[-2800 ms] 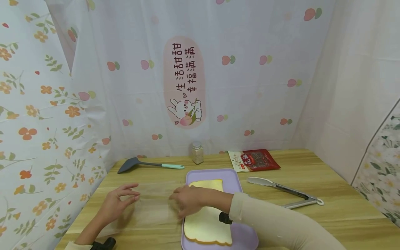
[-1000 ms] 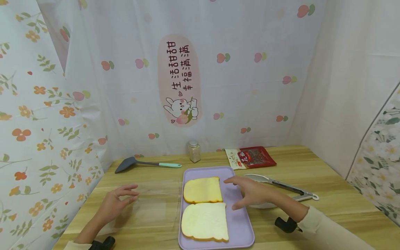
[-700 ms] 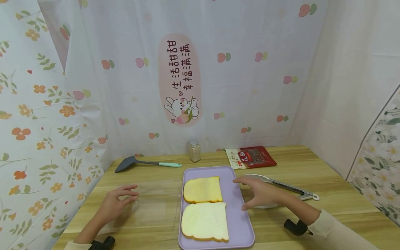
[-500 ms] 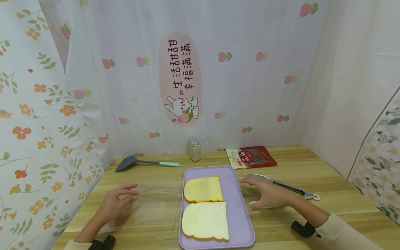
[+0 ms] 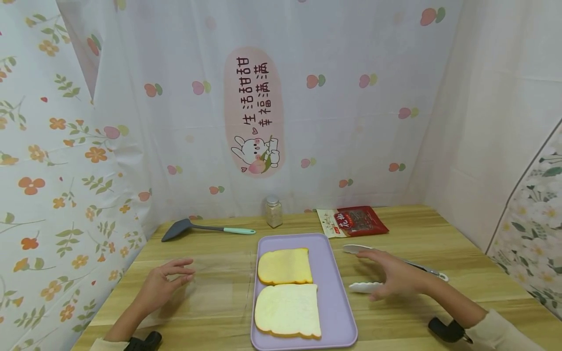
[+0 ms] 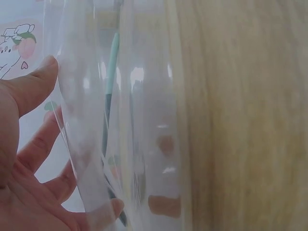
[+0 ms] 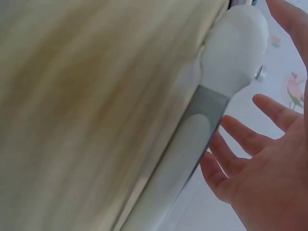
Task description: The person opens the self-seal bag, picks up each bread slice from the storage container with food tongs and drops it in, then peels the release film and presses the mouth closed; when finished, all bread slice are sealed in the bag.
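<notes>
The tongs (image 7: 180, 149) lie on the tabletop (image 5: 395, 317) to the right of the tray (image 5: 331, 302), arms splayed, scalloped tips pointing toward it. The tips are pale, the arms metal with a white inset, and a white loop finishes the hinge end. My right hand (image 5: 397, 275) is over them with thumb and fingers apart, clamped on nothing; I can't tell whether a fingertip touches the arm. From my head view this hand hides the middle of the tongs.

My left hand (image 5: 164, 287) is well apart from my right, fingers loosely bent and separated from the thumb. Beside it lies some clear plastic (image 6: 144, 86), shiny and see-through, reaching almost to the tray; I can't tell if it is a box or a bag, or whether my fingers touch it.

The tray is lilac with rounded corners. On it, along its left side, lie two bread slices with golden crusts: a yellow one (image 5: 285, 266) farther away and a creamy white one (image 5: 287, 309) nearer me. Behind, from left to right, are a dark spatula (image 5: 210, 227) with a mint handle, a small jar (image 5: 274, 214) with a silvery lid, and a red packet (image 5: 360, 220), all in front of a printed curtain (image 5: 351, 146).
</notes>
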The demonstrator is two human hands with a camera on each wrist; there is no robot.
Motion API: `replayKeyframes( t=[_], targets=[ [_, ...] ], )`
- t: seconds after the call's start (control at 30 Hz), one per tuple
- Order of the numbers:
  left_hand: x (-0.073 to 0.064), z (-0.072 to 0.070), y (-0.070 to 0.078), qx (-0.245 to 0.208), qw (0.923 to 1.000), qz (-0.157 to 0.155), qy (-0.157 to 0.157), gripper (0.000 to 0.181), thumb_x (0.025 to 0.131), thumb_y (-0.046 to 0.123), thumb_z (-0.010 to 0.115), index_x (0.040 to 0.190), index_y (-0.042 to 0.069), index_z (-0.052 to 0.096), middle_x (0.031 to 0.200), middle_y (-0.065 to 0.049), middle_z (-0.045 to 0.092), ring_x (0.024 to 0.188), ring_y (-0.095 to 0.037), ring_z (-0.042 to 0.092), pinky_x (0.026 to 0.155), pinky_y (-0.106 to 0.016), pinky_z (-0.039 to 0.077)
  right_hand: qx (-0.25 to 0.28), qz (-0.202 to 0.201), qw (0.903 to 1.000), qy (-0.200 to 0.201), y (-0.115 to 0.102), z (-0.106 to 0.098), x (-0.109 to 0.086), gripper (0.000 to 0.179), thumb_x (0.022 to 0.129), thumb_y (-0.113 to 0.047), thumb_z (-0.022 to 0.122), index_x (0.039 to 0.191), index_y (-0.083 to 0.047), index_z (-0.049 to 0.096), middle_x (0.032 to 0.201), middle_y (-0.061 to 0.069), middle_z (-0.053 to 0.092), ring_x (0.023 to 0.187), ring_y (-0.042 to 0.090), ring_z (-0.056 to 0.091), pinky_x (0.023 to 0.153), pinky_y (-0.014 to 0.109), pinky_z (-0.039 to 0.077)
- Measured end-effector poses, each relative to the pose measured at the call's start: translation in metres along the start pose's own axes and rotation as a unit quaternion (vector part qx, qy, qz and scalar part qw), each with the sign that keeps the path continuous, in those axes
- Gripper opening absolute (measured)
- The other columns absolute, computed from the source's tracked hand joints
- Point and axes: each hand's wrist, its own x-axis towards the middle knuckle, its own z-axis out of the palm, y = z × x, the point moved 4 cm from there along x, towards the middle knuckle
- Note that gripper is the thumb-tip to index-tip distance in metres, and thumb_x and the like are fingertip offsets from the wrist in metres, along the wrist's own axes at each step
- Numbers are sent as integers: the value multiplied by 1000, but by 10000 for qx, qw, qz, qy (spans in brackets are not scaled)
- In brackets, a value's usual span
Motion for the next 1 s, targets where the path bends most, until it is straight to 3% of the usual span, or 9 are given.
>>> replayKeyframes(
  t=[0.2,0.5,0.73,1.0],
  targets=[
    [-2,1,0,88,9999,24,50,11,81,10,81,91,12,81,116,-9,71,113,-25,62,79,-24,53,-241,-74,9995,170,5,-1,-7,101,67,-46,90,144,0,43,146,26,43,132,54,36,96,74,33],
    [-2,3,-2,-29,10000,-66,-28,10,82,10,80,92,12,80,118,-11,70,115,-25,61,79,-36,56,-453,80,9983,349,20,-11,-17,108,64,-55,89,146,-1,42,145,28,41,128,52,37,91,69,40],
    [-2,4,-5,-102,9999,-117,-50,11,83,10,79,94,11,80,120,-12,69,116,-22,60,79,-44,56,-421,250,9983,320,28,-17,-19,111,62,-52,91,145,2,40,143,29,43,126,50,41,92,66,40],
    [-2,4,-3,-173,9998,-42,-33,11,82,8,80,93,10,80,118,-12,70,115,-17,61,78,-39,57,-442,243,9984,266,28,-21,-18,108,64,-46,92,143,7,40,137,28,49,123,50,45,94,67,38]
  ],
)
